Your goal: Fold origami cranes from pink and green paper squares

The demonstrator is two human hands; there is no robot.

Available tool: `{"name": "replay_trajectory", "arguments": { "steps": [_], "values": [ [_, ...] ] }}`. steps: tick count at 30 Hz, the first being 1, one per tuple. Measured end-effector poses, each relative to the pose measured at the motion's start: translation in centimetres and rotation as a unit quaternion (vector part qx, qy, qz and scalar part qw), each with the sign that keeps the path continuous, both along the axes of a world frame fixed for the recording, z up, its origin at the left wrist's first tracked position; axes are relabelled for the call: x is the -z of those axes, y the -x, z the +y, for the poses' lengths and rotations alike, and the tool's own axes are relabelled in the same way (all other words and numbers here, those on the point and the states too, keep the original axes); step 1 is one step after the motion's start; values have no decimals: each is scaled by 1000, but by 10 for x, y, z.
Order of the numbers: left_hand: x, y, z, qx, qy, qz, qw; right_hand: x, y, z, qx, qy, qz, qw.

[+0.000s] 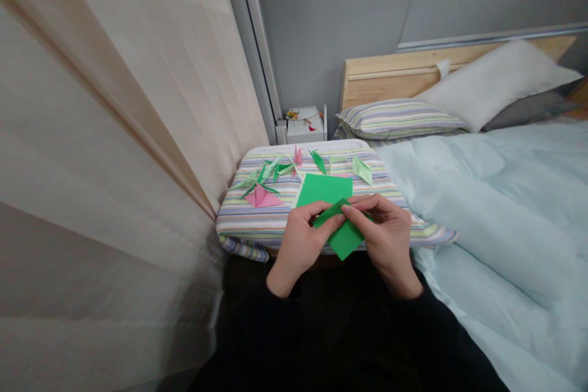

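A small folded green origami paper (345, 240) is held above the near edge of the table, one corner pointing down toward me. My left hand (305, 239) pinches its left side, thumb on top. From the other side my right hand (384, 229) grips its upper right part, thumb pressed near the top corner. The fingers behind the paper are partly hidden. Just beyond my hands lies a flat sheet of green paper (325, 188). Folded paper cranes, among them a pink one (263, 196) and a dark green one (318, 161), rest farther back.
The small table wears a striped cloth (248, 220). A pale green folded piece (362, 170) sits at its right. To the left hangs a beige curtain (138, 104); a bed with a light blue quilt (496, 196) stands right. Behind is a white cabinet (304, 128).
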State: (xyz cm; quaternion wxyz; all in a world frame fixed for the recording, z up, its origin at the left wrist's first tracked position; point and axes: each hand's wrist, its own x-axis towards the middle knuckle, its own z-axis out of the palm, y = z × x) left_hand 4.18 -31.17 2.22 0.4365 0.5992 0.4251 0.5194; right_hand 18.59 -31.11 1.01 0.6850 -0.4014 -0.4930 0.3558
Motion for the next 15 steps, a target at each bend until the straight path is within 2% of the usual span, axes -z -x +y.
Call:
{"name": "replay_trajectory", "arguments": {
  "steps": [4,15],
  "values": [
    [2,-1,-1,9,-1,-4,1000,-6,0,-1,-6,-10,-33,999],
    [-1,0,-3,18,-15,19,1000,-8,-1,1,-20,0,-34,999]
  ]
}}
